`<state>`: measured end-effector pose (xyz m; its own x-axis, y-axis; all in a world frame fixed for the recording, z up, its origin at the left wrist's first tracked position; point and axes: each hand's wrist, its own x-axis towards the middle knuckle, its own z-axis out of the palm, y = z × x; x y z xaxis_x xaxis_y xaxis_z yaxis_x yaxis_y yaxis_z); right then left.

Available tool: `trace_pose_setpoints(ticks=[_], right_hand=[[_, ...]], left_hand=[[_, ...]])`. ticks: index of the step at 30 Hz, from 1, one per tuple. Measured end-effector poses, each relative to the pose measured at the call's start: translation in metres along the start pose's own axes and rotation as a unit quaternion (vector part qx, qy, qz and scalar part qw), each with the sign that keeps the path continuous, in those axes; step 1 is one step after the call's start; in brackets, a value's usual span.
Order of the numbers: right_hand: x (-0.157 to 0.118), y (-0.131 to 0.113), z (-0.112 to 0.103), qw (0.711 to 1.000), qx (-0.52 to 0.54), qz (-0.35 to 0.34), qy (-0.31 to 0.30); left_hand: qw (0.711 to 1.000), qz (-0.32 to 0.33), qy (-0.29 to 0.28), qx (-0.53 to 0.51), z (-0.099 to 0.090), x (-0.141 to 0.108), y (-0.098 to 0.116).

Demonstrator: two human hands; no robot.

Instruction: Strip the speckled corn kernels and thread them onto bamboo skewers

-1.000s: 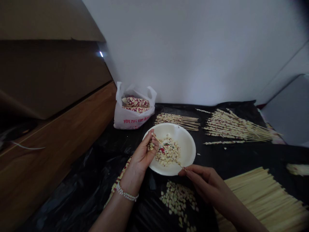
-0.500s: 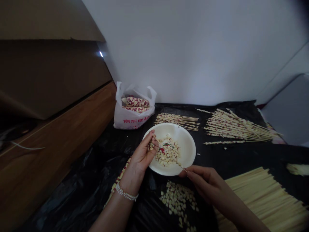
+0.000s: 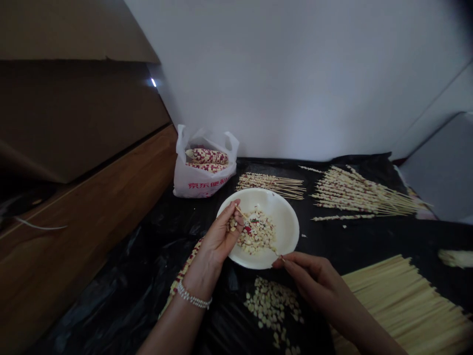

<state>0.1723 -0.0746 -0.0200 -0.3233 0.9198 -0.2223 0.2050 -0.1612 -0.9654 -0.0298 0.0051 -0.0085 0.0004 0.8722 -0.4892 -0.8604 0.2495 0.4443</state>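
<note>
A white bowl [image 3: 288, 222] holds loose pale and reddish corn kernels [image 3: 258, 234]. Over its left side, my left hand [image 3: 223, 229] is closed on a thin wooden stick [image 3: 241, 212], with some kernels against its fingers. At the bowl's lower right rim, my right hand [image 3: 306, 273] pinches the end of something thin with kernels on it, too small to make out clearly. Below the bowl lies a pile of loose kernels [image 3: 271, 303]. A speckled corn cob [image 3: 185, 273] is partly hidden behind my left forearm.
A white plastic bag [image 3: 201, 186] with speckled cobs stands behind the bowl. Kernel-threaded sticks [image 3: 269, 183] lie behind it, and a larger bunch [image 3: 347, 192] at the right. Many bare sticks [image 3: 402, 301] lie front right. Black plastic sheeting [image 3: 140, 266] covers the surface.
My left hand's fingertips have shifted very slightly, with the stick still between them. My right hand remains pinched at the bowl's rim, almost unmoved.
</note>
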Motion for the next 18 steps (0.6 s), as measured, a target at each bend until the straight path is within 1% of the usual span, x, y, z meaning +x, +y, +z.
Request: trace_pose_setpoints(ticks=[6, 9, 14, 16, 18], right_hand=[[0.001, -0.007, 0.001, 0.998, -0.026, -0.057, 0.005], [0.001, -0.007, 0.003, 0.998, -0.032, -0.059, 0.006], [0.001, 0.001, 0.005, 0.997, -0.049, -0.054, 0.034], [0.001, 0.006, 0.006, 0.997, -0.04, -0.049, 0.038], [0.002, 0.011, 0.006, 0.998, -0.019, -0.047, 0.044]], left_hand=[[0.999, -0.031, -0.012, -0.019, 0.0, -0.001, 0.002], [0.999, -0.029, -0.018, 0.0, 0.0, -0.002, 0.001], [0.999, 0.006, -0.008, 0.046, 0.0, -0.002, -0.003], [0.997, 0.003, -0.021, 0.071, -0.002, -0.004, -0.009], [0.995, -0.014, -0.046, 0.091, -0.003, -0.006, -0.017]])
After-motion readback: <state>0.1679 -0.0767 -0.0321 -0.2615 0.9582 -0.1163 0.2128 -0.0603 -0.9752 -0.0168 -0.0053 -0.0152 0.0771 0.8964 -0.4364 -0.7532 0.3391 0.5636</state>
